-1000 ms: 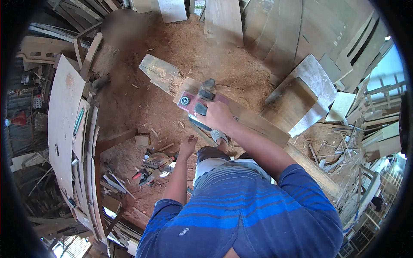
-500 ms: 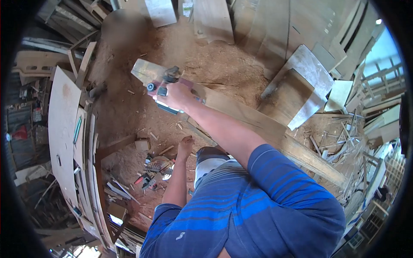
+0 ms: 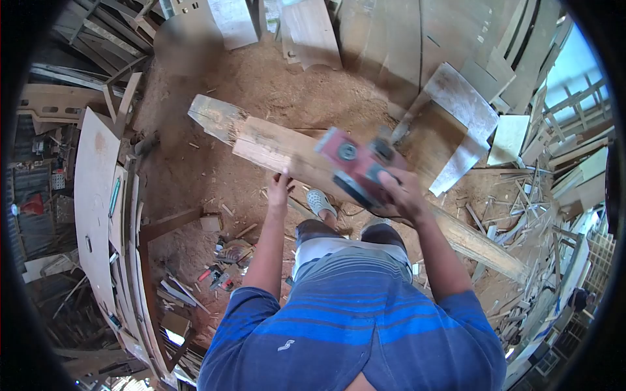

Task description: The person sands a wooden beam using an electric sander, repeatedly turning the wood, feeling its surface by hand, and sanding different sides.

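Observation:
A maroon electric hand planer (image 3: 355, 163), slightly blurred, is in the grip of my right hand (image 3: 403, 194). It overlaps the middle of a light wooden plank (image 3: 267, 142) in this view. The plank lies along a long, rough timber beam (image 3: 212, 118) that runs from upper left to lower right. My left hand (image 3: 279, 190) is at the plank's near edge, fingers extended and a fingertip right at the wood. Nothing shows in that hand.
Sawdust and scraps cover the floor (image 3: 186, 176). Power tools (image 3: 225, 277) lie on the ground at lower left. Stacked sheets (image 3: 98, 195) line the left side, and panels (image 3: 463, 104) lean at upper right. My foot in a clog (image 3: 321, 203) stands near the beam.
The planer has come back with my right hand from the plank's far left end toward the right. My left hand has risen from beside my leg to the plank's near edge.

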The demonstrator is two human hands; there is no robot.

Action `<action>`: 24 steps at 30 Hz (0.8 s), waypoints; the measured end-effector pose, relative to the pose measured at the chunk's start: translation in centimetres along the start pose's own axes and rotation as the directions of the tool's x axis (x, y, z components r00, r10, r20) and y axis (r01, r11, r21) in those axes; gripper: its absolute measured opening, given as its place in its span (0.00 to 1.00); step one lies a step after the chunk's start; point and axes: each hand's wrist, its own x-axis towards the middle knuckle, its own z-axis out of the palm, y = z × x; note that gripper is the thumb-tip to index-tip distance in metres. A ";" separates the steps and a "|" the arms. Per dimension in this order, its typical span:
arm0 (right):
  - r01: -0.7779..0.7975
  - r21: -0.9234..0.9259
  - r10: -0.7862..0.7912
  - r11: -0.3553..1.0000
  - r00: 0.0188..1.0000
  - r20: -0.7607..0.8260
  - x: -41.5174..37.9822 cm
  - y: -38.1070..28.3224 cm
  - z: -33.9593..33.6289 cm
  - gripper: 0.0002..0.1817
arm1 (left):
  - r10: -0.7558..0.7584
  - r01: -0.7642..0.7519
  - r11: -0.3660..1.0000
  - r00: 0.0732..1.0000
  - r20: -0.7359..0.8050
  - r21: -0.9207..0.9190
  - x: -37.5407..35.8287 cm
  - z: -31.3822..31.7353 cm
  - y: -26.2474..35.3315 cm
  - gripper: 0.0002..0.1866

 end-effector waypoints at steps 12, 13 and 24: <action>-0.347 -0.228 0.319 0.910 0.936 -0.150 -18.7 15.1 -17.7 0.25 | 0.243 -0.234 0.970 0.936 -0.255 0.065 0.3 5.1 -2.1 0.30; -0.354 -0.237 0.336 0.905 0.935 -0.116 -18.6 15.4 -18.1 0.26 | 0.295 -0.284 0.955 0.919 -0.259 0.082 0.3 5.2 -2.0 0.30; -0.208 -0.364 0.247 0.908 0.967 0.064 -10.7 13.7 -14.2 0.29 | 0.131 -0.110 0.989 0.963 -0.237 0.100 0.8 1.9 -1.1 0.18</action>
